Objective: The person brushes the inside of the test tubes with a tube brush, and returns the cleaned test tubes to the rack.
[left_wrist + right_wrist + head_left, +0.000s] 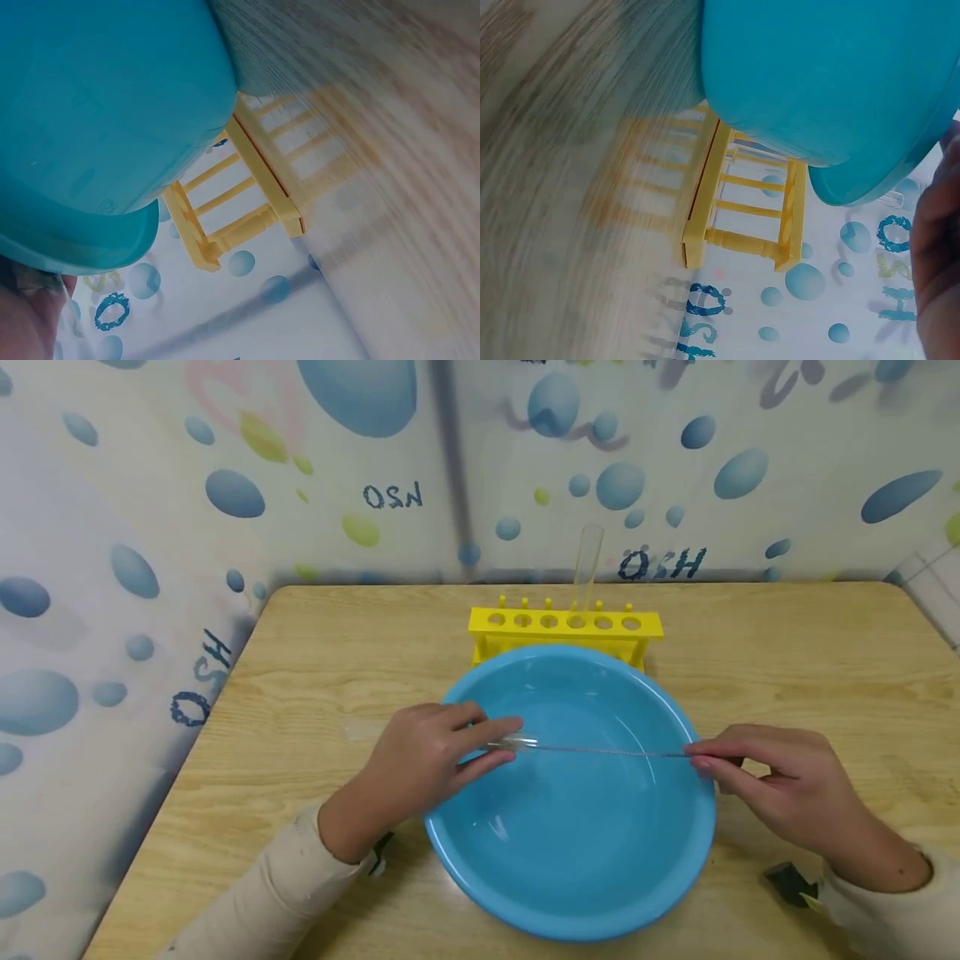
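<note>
Over the left part of a blue basin (577,860), my left hand (427,756) grips a clear glass test tube (517,742) lying level, its mouth pointing right. My right hand (780,785) pinches the end of a thin twisted-wire handle (607,752) at the basin's right rim. The wire runs straight across the basin into the tube's mouth, like the stem of a test tube brush; its far end is hidden behind the left fingers. In the left wrist view, part of the left hand (30,319) shows below the basin rim; the right wrist view catches the right hand's (939,255) edge.
Behind the basin stands a yellow test tube rack (566,622) with one upright glass tube (588,564) in it. The wooden table (360,643) meets a wall (487,460) with a printed spot pattern at the back. Dark straps show at both wrists.
</note>
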Demonstrator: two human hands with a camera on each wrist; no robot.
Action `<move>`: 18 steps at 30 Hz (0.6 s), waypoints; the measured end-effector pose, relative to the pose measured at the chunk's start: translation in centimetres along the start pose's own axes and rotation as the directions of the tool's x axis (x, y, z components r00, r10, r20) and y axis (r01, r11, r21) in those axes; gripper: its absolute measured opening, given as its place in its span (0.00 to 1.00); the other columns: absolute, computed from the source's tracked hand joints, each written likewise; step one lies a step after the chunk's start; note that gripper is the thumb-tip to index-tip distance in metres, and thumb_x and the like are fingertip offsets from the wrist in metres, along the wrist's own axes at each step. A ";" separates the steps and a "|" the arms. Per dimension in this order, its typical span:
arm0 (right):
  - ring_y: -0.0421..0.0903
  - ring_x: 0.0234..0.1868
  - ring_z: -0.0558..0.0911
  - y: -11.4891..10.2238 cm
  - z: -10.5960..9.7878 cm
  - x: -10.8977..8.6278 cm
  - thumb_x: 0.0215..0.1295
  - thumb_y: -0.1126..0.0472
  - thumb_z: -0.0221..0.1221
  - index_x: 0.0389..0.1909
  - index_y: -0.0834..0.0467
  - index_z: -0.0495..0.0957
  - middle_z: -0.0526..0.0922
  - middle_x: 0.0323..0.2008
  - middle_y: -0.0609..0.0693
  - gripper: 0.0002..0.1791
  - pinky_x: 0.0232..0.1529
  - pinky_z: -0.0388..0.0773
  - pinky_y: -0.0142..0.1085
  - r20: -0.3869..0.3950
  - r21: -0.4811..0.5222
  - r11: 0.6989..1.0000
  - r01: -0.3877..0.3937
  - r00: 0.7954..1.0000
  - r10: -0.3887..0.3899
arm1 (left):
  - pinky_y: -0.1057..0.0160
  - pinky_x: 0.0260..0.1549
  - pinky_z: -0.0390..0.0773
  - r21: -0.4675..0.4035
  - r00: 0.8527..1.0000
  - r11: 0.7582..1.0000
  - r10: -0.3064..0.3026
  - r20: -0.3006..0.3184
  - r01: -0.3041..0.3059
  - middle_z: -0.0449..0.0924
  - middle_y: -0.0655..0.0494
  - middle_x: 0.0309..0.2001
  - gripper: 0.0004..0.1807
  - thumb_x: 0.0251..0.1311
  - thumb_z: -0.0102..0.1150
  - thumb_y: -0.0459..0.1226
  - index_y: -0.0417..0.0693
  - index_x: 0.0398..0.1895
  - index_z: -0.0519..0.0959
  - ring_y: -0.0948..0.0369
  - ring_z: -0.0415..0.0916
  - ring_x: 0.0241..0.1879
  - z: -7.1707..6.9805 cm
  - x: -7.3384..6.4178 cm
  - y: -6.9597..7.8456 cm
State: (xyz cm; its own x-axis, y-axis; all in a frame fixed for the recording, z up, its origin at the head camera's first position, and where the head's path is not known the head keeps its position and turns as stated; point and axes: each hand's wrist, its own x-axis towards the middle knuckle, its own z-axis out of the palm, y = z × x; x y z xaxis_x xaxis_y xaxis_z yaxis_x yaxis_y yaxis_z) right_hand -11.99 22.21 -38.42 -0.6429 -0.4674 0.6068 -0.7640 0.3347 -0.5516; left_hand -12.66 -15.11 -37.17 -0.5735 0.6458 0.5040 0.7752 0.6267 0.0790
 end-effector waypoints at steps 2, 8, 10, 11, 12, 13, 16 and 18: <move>0.29 0.27 0.81 0.1 0.0 -0.1 0.63 0.61 0.67 0.34 0.64 0.87 0.88 0.29 0.45 0.08 0.29 0.77 0.18 -0.013 0.008 1.000 -0.005 1.000 0.005 | 0.70 0.21 0.74 -0.005 1.000 1.000 0.007 -0.002 -0.007 0.84 0.60 0.32 0.20 0.56 0.71 0.49 0.57 0.52 0.86 0.66 0.75 0.22 0.0 0.0 0.0; 0.28 0.27 0.79 -0.7 0.1 0.0 0.56 0.73 0.69 0.33 0.61 0.87 0.86 0.25 0.43 0.06 0.30 0.77 0.19 0.029 -0.020 0.997 -0.080 0.996 0.080 | 0.69 0.22 0.75 -0.003 1.000 1.000 0.028 0.002 -0.028 0.84 0.61 0.32 0.20 0.55 0.72 0.49 0.56 0.51 0.86 0.66 0.77 0.22 0.0 0.0 -0.2; 0.27 0.27 0.78 -1.3 0.2 0.0 0.50 0.79 0.69 0.32 0.59 0.87 0.84 0.24 0.40 0.13 0.30 0.77 0.20 0.066 -0.021 0.991 -0.132 0.989 0.133 | 0.70 0.22 0.75 -0.005 0.999 0.999 0.034 0.009 -0.034 0.84 0.61 0.32 0.20 0.56 0.72 0.48 0.56 0.52 0.86 0.66 0.77 0.23 0.0 -0.1 -0.2; 0.27 0.27 0.78 -1.5 0.3 0.0 0.48 0.81 0.68 0.32 0.58 0.87 0.83 0.23 0.39 0.16 0.29 0.76 0.20 0.079 -0.014 0.989 -0.150 0.985 0.150 | 0.70 0.22 0.75 -0.007 0.999 0.999 0.038 0.010 -0.038 0.84 0.60 0.32 0.20 0.56 0.72 0.48 0.56 0.52 0.86 0.66 0.77 0.23 0.0 -0.1 -0.2; 0.28 0.26 0.77 -1.6 0.4 0.0 0.48 0.82 0.67 0.31 0.57 0.86 0.81 0.23 0.38 0.17 0.27 0.75 0.21 0.084 -0.004 0.988 -0.156 0.984 0.156 | 0.70 0.23 0.75 -0.010 0.999 0.999 0.043 0.011 -0.043 0.84 0.60 0.32 0.20 0.56 0.72 0.48 0.56 0.52 0.86 0.66 0.77 0.23 0.1 -0.1 -0.2; 0.28 0.26 0.76 -1.8 0.5 0.0 0.48 0.82 0.67 0.31 0.55 0.86 0.80 0.22 0.37 0.18 0.26 0.75 0.22 0.089 0.000 0.986 -0.168 0.982 0.167 | 0.70 0.23 0.76 -0.011 0.999 0.999 0.046 0.011 -0.046 0.84 0.60 0.32 0.20 0.56 0.72 0.49 0.55 0.52 0.86 0.66 0.77 0.23 0.1 -0.1 -0.2; 0.29 0.25 0.74 -2.0 0.9 0.0 0.50 0.81 0.67 0.30 0.51 0.84 0.77 0.21 0.36 0.19 0.24 0.72 0.23 0.084 0.019 0.984 -0.177 0.981 0.175 | 0.69 0.24 0.77 -0.006 0.999 0.999 0.049 0.008 -0.049 0.85 0.60 0.32 0.21 0.56 0.71 0.49 0.55 0.52 0.86 0.65 0.78 0.24 0.0 -0.1 -0.1; 0.30 0.24 0.73 -1.9 1.2 0.0 0.51 0.80 0.67 0.29 0.49 0.83 0.76 0.21 0.36 0.20 0.23 0.71 0.24 0.086 0.031 0.983 -0.179 0.981 0.175 | 0.69 0.24 0.77 0.000 0.999 0.999 0.050 0.008 -0.050 0.85 0.60 0.32 0.21 0.56 0.71 0.49 0.55 0.52 0.86 0.65 0.78 0.24 0.0 -0.1 -0.1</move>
State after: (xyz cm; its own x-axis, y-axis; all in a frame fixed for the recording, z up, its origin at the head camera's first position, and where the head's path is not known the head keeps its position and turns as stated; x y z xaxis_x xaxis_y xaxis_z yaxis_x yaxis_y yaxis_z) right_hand -10.43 20.57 -38.05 -0.7598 -0.4698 0.4495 -0.6349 0.3871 -0.6686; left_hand -12.72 -15.24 -37.21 -0.5362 0.6796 0.5007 0.8028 0.5938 0.0538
